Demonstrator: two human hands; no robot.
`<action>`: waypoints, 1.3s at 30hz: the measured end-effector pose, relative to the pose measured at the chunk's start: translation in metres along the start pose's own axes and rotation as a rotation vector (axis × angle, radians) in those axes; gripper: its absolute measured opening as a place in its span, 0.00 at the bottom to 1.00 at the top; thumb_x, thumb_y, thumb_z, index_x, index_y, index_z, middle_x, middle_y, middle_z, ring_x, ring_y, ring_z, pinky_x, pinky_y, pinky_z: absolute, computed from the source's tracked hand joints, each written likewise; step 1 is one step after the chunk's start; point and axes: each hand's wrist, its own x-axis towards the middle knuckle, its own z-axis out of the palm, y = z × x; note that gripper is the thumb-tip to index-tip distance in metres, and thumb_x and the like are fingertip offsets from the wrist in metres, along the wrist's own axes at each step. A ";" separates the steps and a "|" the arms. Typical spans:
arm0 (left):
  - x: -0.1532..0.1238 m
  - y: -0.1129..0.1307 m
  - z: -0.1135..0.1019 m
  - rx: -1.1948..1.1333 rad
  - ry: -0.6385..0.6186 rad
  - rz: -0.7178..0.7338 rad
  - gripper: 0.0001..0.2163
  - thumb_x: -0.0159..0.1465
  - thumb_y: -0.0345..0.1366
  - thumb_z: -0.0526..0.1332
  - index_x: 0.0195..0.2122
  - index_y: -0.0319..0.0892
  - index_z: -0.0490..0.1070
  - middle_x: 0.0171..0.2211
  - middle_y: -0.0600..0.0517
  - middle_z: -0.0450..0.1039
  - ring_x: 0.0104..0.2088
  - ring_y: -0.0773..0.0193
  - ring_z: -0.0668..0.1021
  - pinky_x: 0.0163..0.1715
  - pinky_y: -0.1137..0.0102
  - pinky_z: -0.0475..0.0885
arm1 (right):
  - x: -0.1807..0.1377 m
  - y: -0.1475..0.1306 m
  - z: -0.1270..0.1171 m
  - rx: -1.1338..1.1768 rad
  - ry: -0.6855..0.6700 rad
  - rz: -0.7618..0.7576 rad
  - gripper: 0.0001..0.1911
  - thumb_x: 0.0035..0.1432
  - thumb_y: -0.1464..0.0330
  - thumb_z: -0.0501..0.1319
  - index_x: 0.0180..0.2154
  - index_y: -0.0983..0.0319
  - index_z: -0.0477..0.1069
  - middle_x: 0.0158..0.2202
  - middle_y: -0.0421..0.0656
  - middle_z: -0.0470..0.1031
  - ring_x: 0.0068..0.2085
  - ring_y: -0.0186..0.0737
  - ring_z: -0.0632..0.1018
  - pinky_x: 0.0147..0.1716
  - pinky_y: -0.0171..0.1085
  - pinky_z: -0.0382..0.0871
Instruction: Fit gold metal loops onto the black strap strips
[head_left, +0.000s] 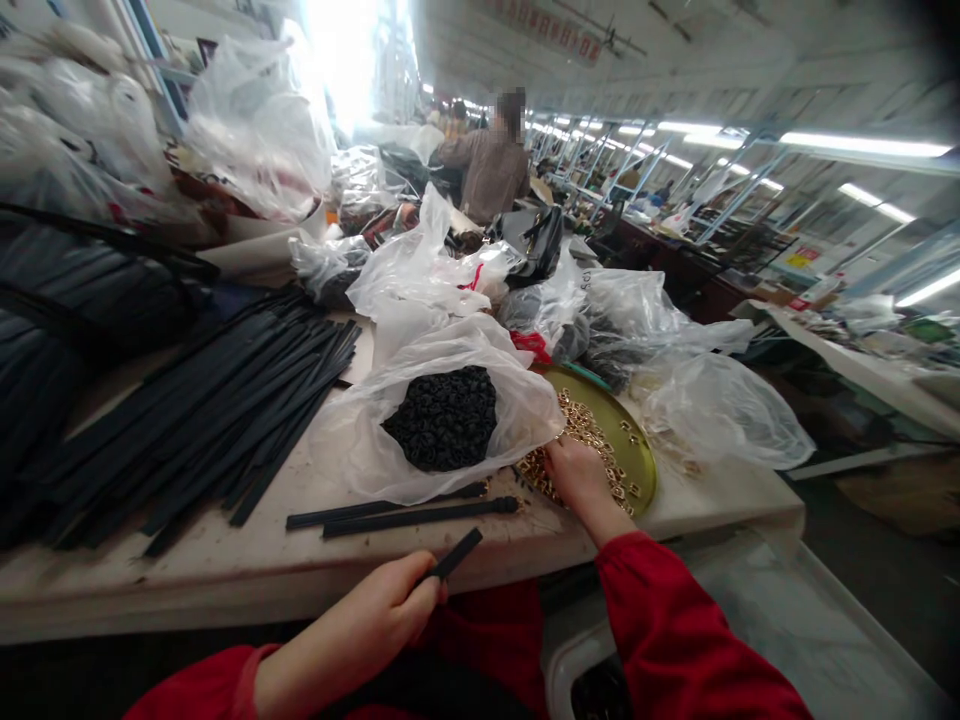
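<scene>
My left hand (382, 612) pinches one end of a thin black strap (455, 554) near the table's front edge. My right hand (576, 473) reaches into a round green tray (637, 450) of small gold metal buckles (581, 425); its fingers rest among them and whether they grip one is hidden. Just left of that hand stands an open clear plastic bag (360, 440) full of small black loops (444, 417). Two finished black straps (405, 514) lie flat on the table between my hands and the bag.
A big fan of black straps (225, 410) covers the table's left side. Several clear plastic bags (697, 400) crowd the back and right. A person in brown (491, 165) works farther down the row. The table edge (720, 515) ends right of the tray.
</scene>
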 end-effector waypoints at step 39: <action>-0.015 -0.022 -0.010 0.254 0.168 0.101 0.12 0.64 0.37 0.45 0.29 0.41 0.65 0.28 0.52 0.70 0.29 0.64 0.70 0.29 0.72 0.61 | -0.121 -0.165 -0.001 2.205 -0.419 0.831 0.14 0.45 0.65 0.66 0.36 0.59 0.71 0.33 0.40 0.79 0.37 0.35 0.78 0.41 0.37 0.69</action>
